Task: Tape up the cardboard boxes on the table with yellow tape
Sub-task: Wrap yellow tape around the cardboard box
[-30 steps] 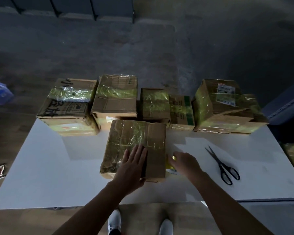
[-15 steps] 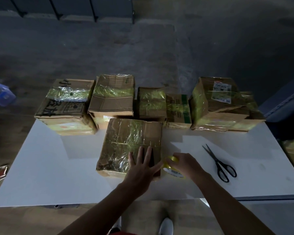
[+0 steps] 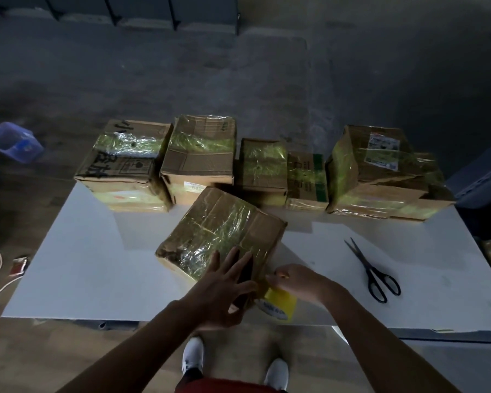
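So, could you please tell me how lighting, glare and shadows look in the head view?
Head view: dim overall, far floor nearly black. Head view: white table brightest, with soft box shadows. Head view: glare streaks the wrinkled tape on the front cardboard box under the left hand. Head view: right hand and yellow tape roll dusky but readable.

i see the left hand (image 3: 224, 293) lying flat on the near end of a box (image 3: 221, 234), which sits askew on the table (image 3: 82, 265). the right hand (image 3: 298, 282), just right of it at the box's corner, holds the tape roll (image 3: 279, 304) beneath it. the scissors (image 3: 372, 270) lie well right of that hand. a row of boxes (image 3: 262, 163) stands behind both hands.
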`<state>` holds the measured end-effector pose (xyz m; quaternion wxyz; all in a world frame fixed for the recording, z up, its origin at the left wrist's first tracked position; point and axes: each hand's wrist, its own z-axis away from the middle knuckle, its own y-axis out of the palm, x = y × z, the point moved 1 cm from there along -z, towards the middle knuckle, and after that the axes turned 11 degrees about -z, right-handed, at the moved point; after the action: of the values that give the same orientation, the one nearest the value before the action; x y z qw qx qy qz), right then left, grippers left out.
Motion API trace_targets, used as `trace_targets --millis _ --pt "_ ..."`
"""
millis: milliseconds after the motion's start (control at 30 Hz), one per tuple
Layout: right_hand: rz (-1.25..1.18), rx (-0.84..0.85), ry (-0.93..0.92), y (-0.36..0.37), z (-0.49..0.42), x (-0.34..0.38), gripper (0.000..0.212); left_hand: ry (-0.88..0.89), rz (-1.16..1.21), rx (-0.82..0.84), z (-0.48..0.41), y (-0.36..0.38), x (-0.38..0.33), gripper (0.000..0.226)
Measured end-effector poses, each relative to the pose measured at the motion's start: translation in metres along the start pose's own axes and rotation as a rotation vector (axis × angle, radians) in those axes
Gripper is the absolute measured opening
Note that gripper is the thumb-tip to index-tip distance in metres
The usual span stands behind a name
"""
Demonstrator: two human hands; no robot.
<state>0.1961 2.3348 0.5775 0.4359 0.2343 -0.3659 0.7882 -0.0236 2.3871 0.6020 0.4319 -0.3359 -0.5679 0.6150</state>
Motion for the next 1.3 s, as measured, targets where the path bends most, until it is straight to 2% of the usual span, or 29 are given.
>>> trace_targets --millis 167,333,500,600,700,833,933,1100,1167,1300 --pt "-0.303 -0.163 -0.022 -0.012 -0.006 0.002 0.036 0.027 0.070 0.019 0.013 0.000 0.007 0.061" --pt "-0.356 -0.355 0.079 -0.029 -0.004 -0.010 0.036 0.050 0.116 0.065 0.023 -0.002 0.010 0.060" --pt "-0.531 -0.371 -0.103 -0.026 0.003 -0.001 0.032 0.072 0.175 0.088 0.022 -0.006 0.012 0.067" --pt "-0.427 -0.471 -0.111 -0.021 0.007 0.014 0.024 0.095 0.192 0.094 0.024 -0.007 0.016 0.073" --pt "-0.305 -0.580 -0.037 -0.015 0.013 0.018 0.022 0.138 0.248 0.095 0.024 -0.009 0.022 0.074" --pt "-0.240 -0.603 0.097 -0.008 0.029 0.016 0.023 0.229 0.269 0.120 0.017 -0.011 0.032 0.075" --pt "-0.194 -0.609 0.185 -0.004 0.044 0.009 0.028 0.267 0.278 0.143 0.005 -0.010 0.037 0.086" --pt "-0.230 -0.616 0.212 0.008 0.057 0.003 0.025 0.329 0.209 0.112 -0.007 -0.007 0.046 0.093" --pt "-0.222 -0.642 0.200 0.008 0.058 0.002 0.022 0.318 0.171 0.094 -0.005 -0.007 0.045 0.090" --pt "-0.257 -0.671 0.192 -0.002 0.064 -0.008 0.019 0.213 0.210 0.024 -0.009 -0.019 0.027 0.064"
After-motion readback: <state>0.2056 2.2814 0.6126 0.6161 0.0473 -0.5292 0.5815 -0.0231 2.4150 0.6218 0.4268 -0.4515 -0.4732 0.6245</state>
